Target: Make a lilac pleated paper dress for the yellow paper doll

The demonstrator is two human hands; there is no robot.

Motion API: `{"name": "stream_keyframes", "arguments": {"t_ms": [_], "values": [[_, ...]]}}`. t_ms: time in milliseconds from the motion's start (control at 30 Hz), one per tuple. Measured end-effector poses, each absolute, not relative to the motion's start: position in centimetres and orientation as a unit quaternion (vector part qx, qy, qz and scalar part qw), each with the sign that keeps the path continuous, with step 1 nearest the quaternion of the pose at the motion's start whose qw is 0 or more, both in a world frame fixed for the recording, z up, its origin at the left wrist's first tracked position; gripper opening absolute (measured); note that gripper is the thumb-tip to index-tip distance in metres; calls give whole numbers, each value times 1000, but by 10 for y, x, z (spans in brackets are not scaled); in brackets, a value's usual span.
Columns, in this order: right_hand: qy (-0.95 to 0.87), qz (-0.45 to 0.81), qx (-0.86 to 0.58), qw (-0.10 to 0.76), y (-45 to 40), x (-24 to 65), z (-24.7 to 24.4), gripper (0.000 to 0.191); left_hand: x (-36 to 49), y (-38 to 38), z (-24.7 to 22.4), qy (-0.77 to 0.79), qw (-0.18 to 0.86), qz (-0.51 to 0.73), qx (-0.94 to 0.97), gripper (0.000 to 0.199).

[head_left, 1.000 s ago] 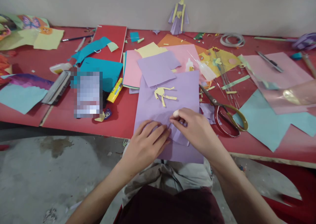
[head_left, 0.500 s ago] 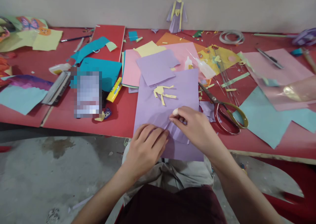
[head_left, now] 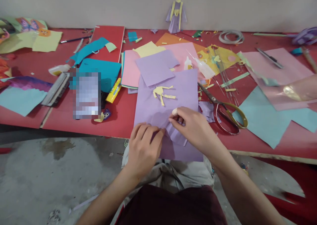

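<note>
A pleated purple paper piece (head_left: 177,135) fans out over a large sheet of purple paper (head_left: 146,109). My right hand (head_left: 192,122) is closed, its thumb and index finger pinching the pleated piece at its narrow top; a whitish covering shows on one fingertip. My left hand (head_left: 146,142) lies on the large sheet with bent, slightly parted fingers, the index fingertip close to the pleated piece's left edge. Whether that fingertip touches it, I cannot tell. Above both hands, a yellow paper figure cutout (head_left: 163,94) with thin limbs rests on the same sheet.
Scissors (head_left: 220,109) lie right of the sheet, near glue bottles (head_left: 204,68). A yellow glue stick (head_left: 114,91) and a blurred-out object (head_left: 87,94) are on the left. A purple-and-yellow paper doll (head_left: 176,15) leans against the wall. Another person's hand (head_left: 294,90) reaches in at right.
My left hand has shifted slightly left, away from the pleated paper, and more of that piece shows. My right hand keeps its pinch, and the pleats' lower edge has swung a little left.
</note>
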State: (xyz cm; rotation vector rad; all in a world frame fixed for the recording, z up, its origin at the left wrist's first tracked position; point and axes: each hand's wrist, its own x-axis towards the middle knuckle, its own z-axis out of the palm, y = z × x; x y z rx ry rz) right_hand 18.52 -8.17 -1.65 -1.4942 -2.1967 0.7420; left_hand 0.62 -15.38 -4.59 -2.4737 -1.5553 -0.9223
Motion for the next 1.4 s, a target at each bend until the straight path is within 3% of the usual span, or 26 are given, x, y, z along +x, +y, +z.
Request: {"name": "stream_keyframes", "arguments": {"t_ms": [167, 400, 700, 967, 1400], "values": [[-786, 262, -528, 187, -82, 186, -18, 13, 8, -153, -43, -513, 35, -285, -809, 7], [-783, 267, -528, 191, -80, 186, -18, 14, 12, -151, -43, -496, 1, -224, -839, 39], [-776, 284, -531, 188, -81, 187, -18, 10, 5, -156, -32, -491, 5, -292, -820, 10], [-762, 292, -546, 190, -79, 187, -21, 7, 9, -138, -40, -457, -3, -207, -865, 38], [-715, 338, -564, 236, -94, 202, -16, 10, 1, -131, -39, -419, 30, -181, -889, 30]]}}
